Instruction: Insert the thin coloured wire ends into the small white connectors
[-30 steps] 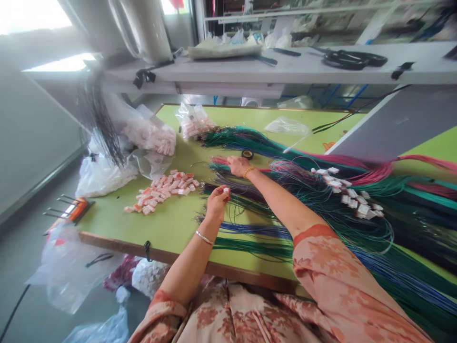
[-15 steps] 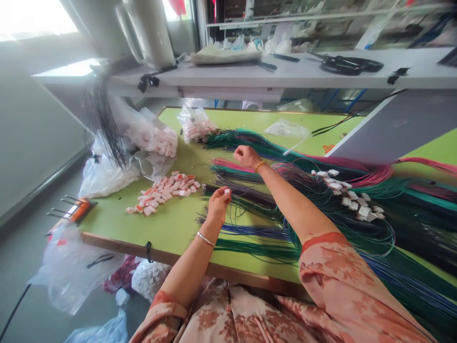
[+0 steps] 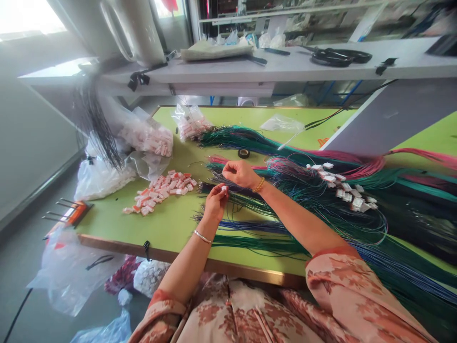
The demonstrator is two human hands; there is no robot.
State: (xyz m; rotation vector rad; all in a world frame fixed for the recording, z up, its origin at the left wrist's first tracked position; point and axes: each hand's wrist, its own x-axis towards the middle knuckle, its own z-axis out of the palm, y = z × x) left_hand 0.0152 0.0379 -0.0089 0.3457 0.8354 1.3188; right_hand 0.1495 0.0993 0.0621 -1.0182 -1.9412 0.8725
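Observation:
My left hand (image 3: 215, 204) pinches a small white connector (image 3: 224, 188) above the green table (image 3: 167, 224). My right hand (image 3: 240, 173) is closed just above it, fingers pinched on a thin wire from the coloured bundles (image 3: 293, 190); the wire itself is too fine to see clearly. Both hands hover close together over the ends of the green, pink, purple and blue wire bundles. A loose pile of white and orange connectors (image 3: 160, 189) lies to the left of my hands. Wires with connectors fitted (image 3: 342, 190) lie to the right on the bundles.
Plastic bags of connectors (image 3: 150, 138) and another bag (image 3: 191, 124) sit at the table's far left. A small tape roll (image 3: 243, 153) lies behind my hands. An orange tool (image 3: 71, 214) rests at the left corner. A grey shelf (image 3: 285, 66) overhangs the back.
My right hand drew back from the pink wire ends toward me and now meets my left hand, which stayed in place holding the connector.

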